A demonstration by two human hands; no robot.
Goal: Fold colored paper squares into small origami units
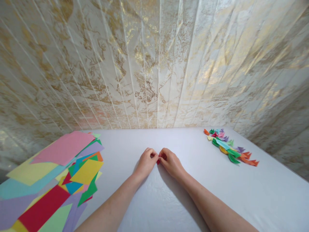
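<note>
A small piece of red paper (158, 162) shows between my fingertips at the middle of the white table. My left hand (147, 161) pinches at its left side, thumb and forefinger pressed together. From the right, my right hand (170, 162) closes on it in a similar pinch. Most of the paper is hidden by the fingers, so its folded shape cannot be made out. Both hands are just above the tabletop, their fingertips nearly touching.
Loose sheets of coloured paper (65, 148) spread over the left side, with a yellow square (87, 171) on top of smaller pieces. Several folded paper figures (228, 146) lie in a cluster at the back right. A gold-patterned curtain (145, 80) hangs behind the white table (135, 212).
</note>
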